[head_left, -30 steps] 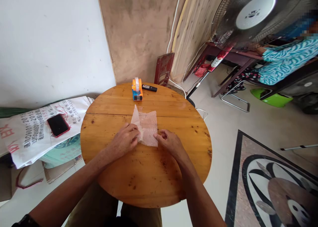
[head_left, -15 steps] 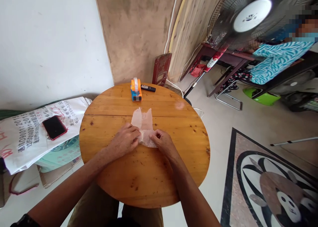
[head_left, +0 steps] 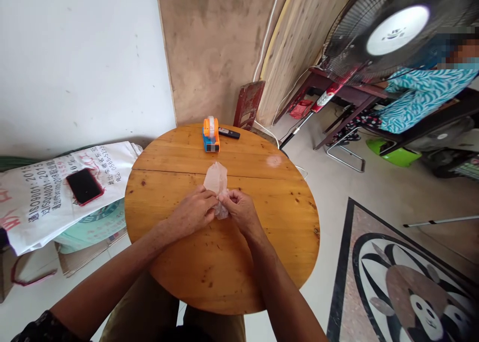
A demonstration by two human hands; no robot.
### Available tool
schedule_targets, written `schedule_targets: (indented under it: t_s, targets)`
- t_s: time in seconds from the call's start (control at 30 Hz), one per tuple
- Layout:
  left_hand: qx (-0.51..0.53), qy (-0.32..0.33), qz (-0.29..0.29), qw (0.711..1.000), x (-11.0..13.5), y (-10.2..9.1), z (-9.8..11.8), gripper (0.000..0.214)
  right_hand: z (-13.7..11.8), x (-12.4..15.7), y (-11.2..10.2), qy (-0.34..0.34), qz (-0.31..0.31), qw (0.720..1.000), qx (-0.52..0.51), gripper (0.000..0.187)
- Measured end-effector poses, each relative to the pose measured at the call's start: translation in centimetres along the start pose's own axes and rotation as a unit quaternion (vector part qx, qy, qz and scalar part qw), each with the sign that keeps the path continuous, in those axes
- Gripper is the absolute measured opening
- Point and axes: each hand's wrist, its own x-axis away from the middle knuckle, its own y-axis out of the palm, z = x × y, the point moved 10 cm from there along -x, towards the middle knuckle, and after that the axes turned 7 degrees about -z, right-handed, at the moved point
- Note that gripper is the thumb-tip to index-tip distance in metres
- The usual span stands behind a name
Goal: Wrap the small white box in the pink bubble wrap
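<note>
A whitish, semi-transparent sheet that looks like bubble wrap lies folded in the middle of the round wooden table. My left hand pinches its left side, fingers curled over the near part. From the right, my right hand grips the same sheet between thumb and fingers, close against the left hand. Whether anything is wrapped inside cannot be made out. Beyond the sheet stands an orange and blue tape dispenser with a roll of clear tape.
A dark remote-like object lies beside the dispenser. Left of the table, a phone rests on a white printed sack. A red chair stands behind the table; a standing fan and a seated person are at right.
The sheet's right side has been folded over to the left, so the sheet is narrower. My right hand has come closer to my left. The view has shifted slightly.
</note>
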Motion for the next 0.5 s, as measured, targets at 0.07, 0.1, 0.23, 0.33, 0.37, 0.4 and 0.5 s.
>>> schedule_targets:
  t_s: [0.07,0.1,0.23,0.33,0.37,0.4,0.5]
  targets:
    - [0.028,-0.001,0.01,1.0,0.1,0.0,-0.3,0.025,-0.4,0.1,0.6,0.019,-0.017,1.0,0.003,0.025]
    - [0.04,-0.002,0.014,0.999,0.1,0.0,-0.4,0.024,-0.7,0.2,0.8,0.028,-0.029,0.999,0.01,0.023]
    - [0.07,-0.026,0.05,0.996,0.6,0.0,-1.3,0.019,-1.4,0.8,1.5,0.048,-0.072,0.996,0.035,0.018]
    - [0.096,-0.033,0.099,0.99,1.2,-0.4,-1.8,0.023,-1.3,1.3,1.9,0.053,-0.101,0.992,0.052,0.016]
    - [0.106,-0.033,0.112,0.987,1.4,-0.5,-1.9,0.026,-1.3,1.4,2.0,0.046,-0.109,0.991,0.068,0.018]
    - [0.115,-0.034,0.121,0.985,1.5,-0.6,-2.1,0.029,-1.5,1.4,2.1,0.033,-0.113,0.989,0.093,0.019]
    - [0.136,-0.05,0.121,0.982,1.7,-0.4,-2.6,0.036,-2.4,1.3,2.2,-0.027,-0.105,0.975,0.195,0.017]
